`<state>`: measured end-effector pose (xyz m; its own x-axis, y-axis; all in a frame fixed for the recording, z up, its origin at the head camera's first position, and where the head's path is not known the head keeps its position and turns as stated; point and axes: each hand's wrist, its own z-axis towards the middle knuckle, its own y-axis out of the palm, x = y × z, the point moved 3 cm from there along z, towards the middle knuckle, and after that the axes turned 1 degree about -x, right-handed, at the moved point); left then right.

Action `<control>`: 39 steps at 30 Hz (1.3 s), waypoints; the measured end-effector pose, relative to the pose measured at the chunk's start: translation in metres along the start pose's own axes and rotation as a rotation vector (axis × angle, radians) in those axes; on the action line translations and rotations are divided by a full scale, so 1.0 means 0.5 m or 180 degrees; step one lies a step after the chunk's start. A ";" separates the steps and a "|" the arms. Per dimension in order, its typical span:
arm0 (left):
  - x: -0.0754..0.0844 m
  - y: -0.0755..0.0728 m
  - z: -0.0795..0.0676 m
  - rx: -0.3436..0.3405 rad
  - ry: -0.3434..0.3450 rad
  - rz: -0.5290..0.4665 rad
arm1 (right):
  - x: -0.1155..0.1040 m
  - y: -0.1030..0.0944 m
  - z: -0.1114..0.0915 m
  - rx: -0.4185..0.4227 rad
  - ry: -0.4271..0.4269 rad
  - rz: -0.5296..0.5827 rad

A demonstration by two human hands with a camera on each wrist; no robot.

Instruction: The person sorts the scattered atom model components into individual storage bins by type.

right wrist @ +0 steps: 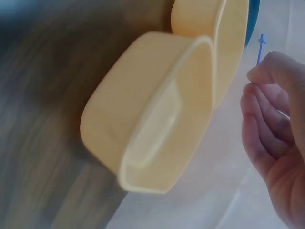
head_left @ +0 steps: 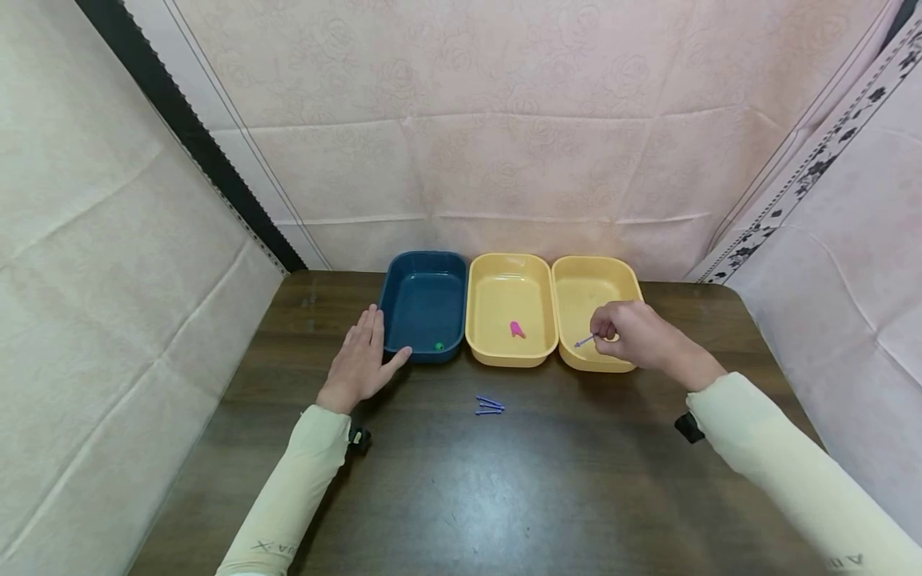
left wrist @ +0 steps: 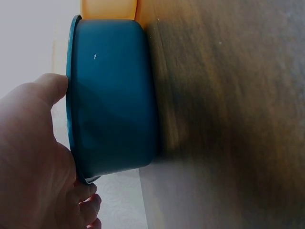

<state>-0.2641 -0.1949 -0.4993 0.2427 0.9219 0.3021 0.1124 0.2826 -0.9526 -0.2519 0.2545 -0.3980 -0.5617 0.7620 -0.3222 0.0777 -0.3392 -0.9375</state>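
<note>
My right hand (head_left: 637,334) pinches a thin purple-blue plastic stick (head_left: 585,341) between thumb and forefinger, over the right yellow bin (head_left: 594,268). In the right wrist view the far end of the stick (right wrist: 261,45) carries a small cross-shaped knob, and the other fingers are curled. Fingers straight and thumb spread, my left hand (head_left: 358,366) rests along the left side of the dark blue bin (head_left: 425,266). The left wrist view has its thumb at the rim of the blue bin (left wrist: 112,95).
Several similar purple-blue sticks (head_left: 490,406) lie on the dark wooden table (head_left: 461,488) before the bins. A small pink piece (head_left: 517,330) lies in the middle yellow bin (head_left: 510,264), and a small green piece (head_left: 439,346) in the blue one. Cloth walls (head_left: 468,160) surround the table.
</note>
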 end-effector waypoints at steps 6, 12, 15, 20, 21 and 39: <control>0.000 0.001 -0.001 0.0012 0.0000 0.0010 | 0.038 0.001 0.006 0.0042 0.0267 -0.0002; 0.000 0.004 -0.003 0.0014 0.0004 -0.0016 | 0.079 0.012 0.013 0.0107 0.0465 -0.0064; -0.001 0.004 -0.004 0.0023 0.0002 -0.0029 | 0.095 0.019 0.015 0.0125 0.0575 -0.0056; -0.001 0.005 -0.003 0.0030 0.0001 -0.0029 | 0.113 0.026 0.014 0.0173 0.0743 -0.0038; -0.001 0.005 -0.003 0.0029 0.0003 -0.0030 | 0.113 0.024 0.013 0.0194 0.0755 -0.0037; -0.003 0.003 0.002 0.0030 0.0004 -0.0033 | 0.012 0.007 -0.008 0.0126 0.0115 -0.0150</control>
<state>-0.2654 -0.1956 -0.5014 0.2427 0.9186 0.3120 0.1058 0.2946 -0.9497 -0.2518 0.2602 -0.4035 -0.5339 0.7968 -0.2829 0.0187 -0.3234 -0.9461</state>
